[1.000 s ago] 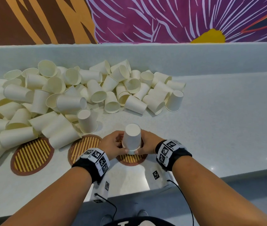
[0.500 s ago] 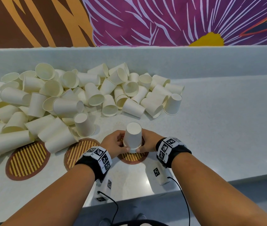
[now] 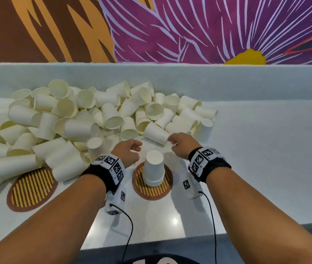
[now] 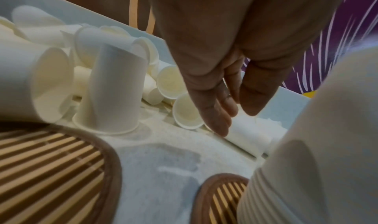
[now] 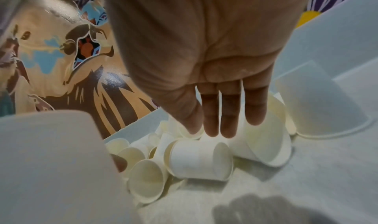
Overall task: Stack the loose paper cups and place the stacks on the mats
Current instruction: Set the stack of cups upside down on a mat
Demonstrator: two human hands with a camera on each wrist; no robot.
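A short stack of upside-down white paper cups [image 3: 153, 168] stands alone on the right woven mat [image 3: 152, 191]. Both hands have left it and are just beyond it, near the pile of loose cups [image 3: 94, 115]. My left hand [image 3: 135, 147] hovers empty with fingers loosely curled, to the right of an upside-down single cup [image 3: 96, 147]. My right hand [image 3: 172, 141] is open, its straight fingers [image 5: 212, 127] just above a cup lying on its side [image 5: 196, 159]. The stack [image 4: 306, 162] fills the right of the left wrist view.
A second bare mat [image 3: 31, 189] lies at the left with loose cups overlapping its far edge; another mat [image 4: 51, 162] sits under my left wrist. An upside-down cup [image 3: 204, 130] stands at the pile's right end. A low wall backs the counter.
Both hands let go of the cup stack on the right mat and moved forward toward the loose cups. The stack stays upright on the mat.
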